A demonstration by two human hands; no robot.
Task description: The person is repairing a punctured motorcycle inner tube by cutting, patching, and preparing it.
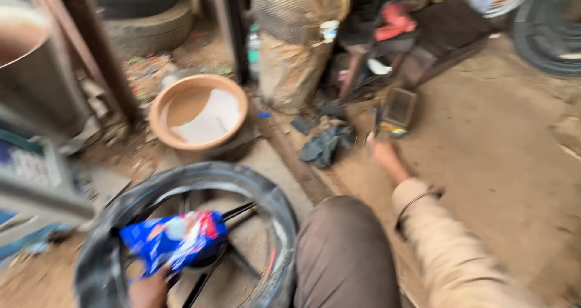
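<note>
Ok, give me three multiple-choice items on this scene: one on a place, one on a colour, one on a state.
1. Where is the left hand?
A. over the wheel
B. in the basin
C. on the knee

2. What is the main colour of the packet?
A. green
B. blue
C. yellow

3. What does the basin hold?
A. nothing
B. stones
C. cloudy water

Answers:
1 A, it holds the packet above the wheel and its tyre.
2 B, blue with some red and white.
3 C, pale liquid fills its bottom.

Blue packet [172, 238] over black tyre [109, 241]
</note>
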